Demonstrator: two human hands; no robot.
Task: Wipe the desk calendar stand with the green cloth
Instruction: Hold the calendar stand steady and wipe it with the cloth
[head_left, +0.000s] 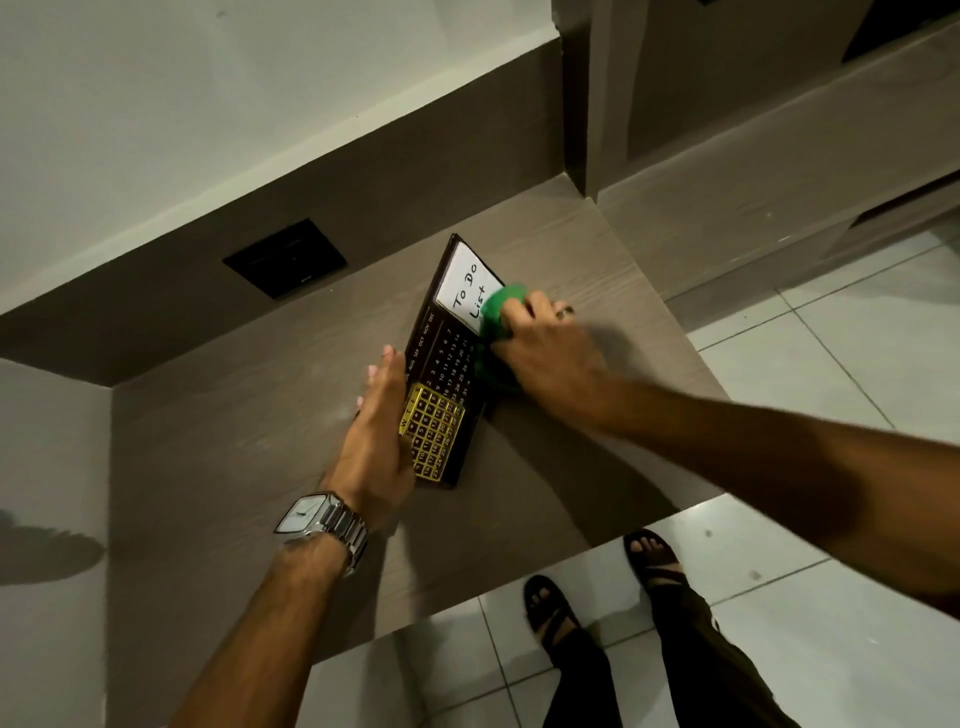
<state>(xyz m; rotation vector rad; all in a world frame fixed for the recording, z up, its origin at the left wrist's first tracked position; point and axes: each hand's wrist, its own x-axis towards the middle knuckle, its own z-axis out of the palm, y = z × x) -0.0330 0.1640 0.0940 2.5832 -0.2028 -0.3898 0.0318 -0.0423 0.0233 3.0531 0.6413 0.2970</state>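
The dark desk calendar stand (441, 364) stands on the wooden desk (249, 447), with a white "To Do List" panel at its far end and a gold date grid at its near end. My right hand (540, 353) presses a bunched green cloth (498, 312) against the stand's right side, beside the white panel. My left hand (376, 441), with fingers straight and together, lies flat against the stand's left edge and steadies it. A silver watch sits on that wrist.
A black wall socket (285, 258) is set into the brown back panel behind the desk. A brown side wall borders the desk on the left. White floor tiles (831, 364) lie to the right, and my sandalled feet (602, 597) stand below the desk's front edge.
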